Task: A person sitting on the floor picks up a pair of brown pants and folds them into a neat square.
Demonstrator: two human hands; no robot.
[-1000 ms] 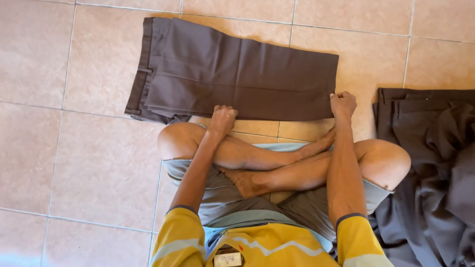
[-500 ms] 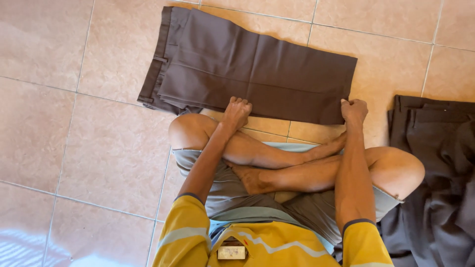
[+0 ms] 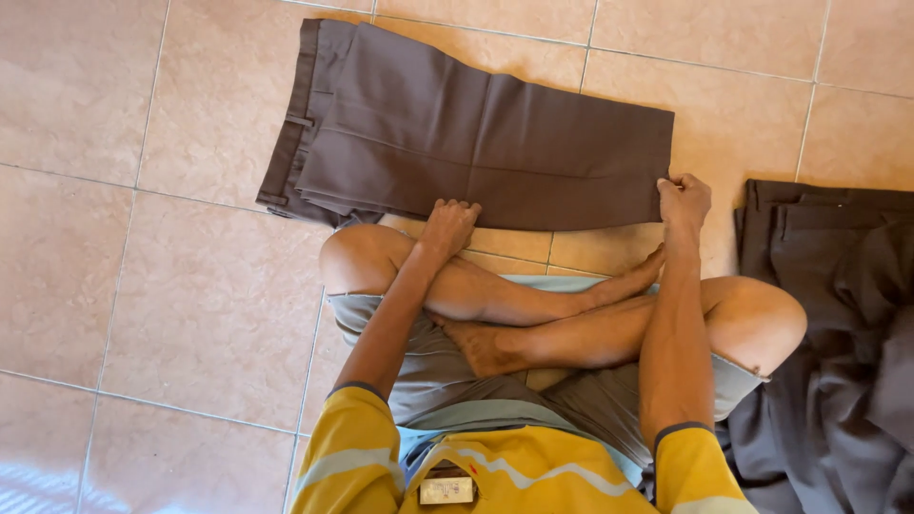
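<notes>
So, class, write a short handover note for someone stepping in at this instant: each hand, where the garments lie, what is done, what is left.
Left hand: resting on the near edge of the folded brown trousers, fingers curled; grip unclear.
Right hand: pinching the trousers' near right corner.
Trousers: flat on the tiled floor, folded over, waistband to the left.
Pile of dark garments: on the floor by the right knee, unfolded.
Done: one fold made, cloth lying smooth.
Left: probably another fold of this pair, then the pile.
</notes>
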